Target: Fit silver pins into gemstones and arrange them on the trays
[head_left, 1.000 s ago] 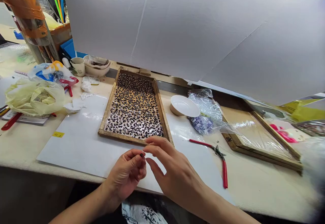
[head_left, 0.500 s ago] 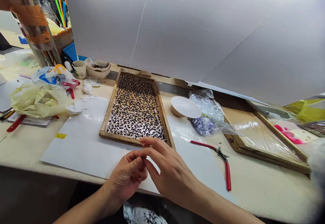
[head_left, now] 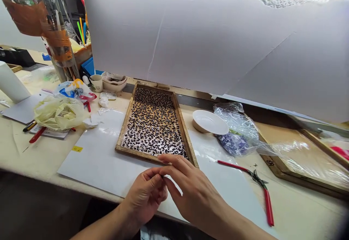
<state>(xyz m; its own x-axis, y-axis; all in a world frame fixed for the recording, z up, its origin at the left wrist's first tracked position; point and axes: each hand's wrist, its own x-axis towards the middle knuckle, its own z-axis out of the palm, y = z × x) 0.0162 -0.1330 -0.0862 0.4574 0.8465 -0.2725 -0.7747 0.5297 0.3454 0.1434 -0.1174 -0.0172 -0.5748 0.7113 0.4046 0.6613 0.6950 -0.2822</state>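
My left hand (head_left: pixel 145 192) is closed in a pinch, with a small dark piece (head_left: pixel 163 176) showing at its thumb and fingertips. Against the same spot, the thumb and index finger of my right hand (head_left: pixel 192 189) come together, the other fingers arched above. The piece is mostly covered, so its kind cannot be made out. Just beyond my fingers lies a shallow wooden-framed tray (head_left: pixel 149 156), its floor scattered with many small shiny black pieces (head_left: pixel 155 123). Under the tray and hands is a white sheet (head_left: pixel 103 167).
Red-handled pliers (head_left: pixel 255 178) lie to the right. Behind them are a white round dish (head_left: pixel 209 122), a plastic bag with purple contents (head_left: pixel 236 142) and another wooden frame (head_left: pixel 278 169). A yellow plastic bag (head_left: pixel 60 113) sits left. A large white panel (head_left: pixel 196 47) stands at the back.
The view has shifted, so the tray, pliers and hands appear further right and lower. Both hands stay together at the fingertips in nearly the same pose.
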